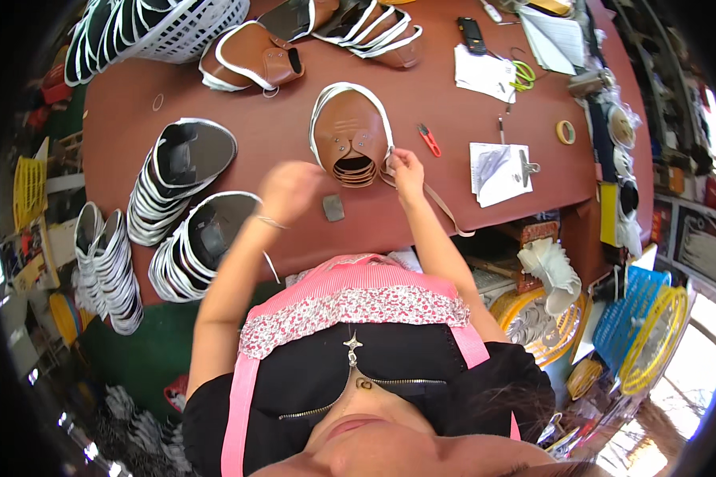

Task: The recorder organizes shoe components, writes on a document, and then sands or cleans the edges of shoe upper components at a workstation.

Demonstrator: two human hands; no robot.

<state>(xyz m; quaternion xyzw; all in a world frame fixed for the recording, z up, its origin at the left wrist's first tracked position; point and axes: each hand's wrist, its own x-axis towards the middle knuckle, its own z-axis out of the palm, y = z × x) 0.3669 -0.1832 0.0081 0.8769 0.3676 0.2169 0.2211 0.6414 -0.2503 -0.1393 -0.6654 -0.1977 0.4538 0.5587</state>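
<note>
A stack of brown leather shoe uppers (pixel 348 119) with white edging lies in front of me on the table, its round openings facing me. At the stack's right rim, my right hand (pixel 406 172) is closed in a pinch; what lies between its fingertips is too small to make out. A thin brown strip (pixel 440 205) runs from beside that hand down to the table's front edge. My left hand (pixel 292 192) is near the stack's lower left side, smeared by motion, so its fingers cannot be read. Just right of it rests a small dark grey block (pixel 333 208).
More stacked uppers (pixel 184 163) stand on the left, with others (pixel 250 60) behind and in a white basket (pixel 203 28). Red snips (pixel 429 140), a clipboard (pixel 525 168), a tape roll (pixel 565 131), green-handled scissors (pixel 522 75) and a black handheld device (pixel 471 36) lie to the right.
</note>
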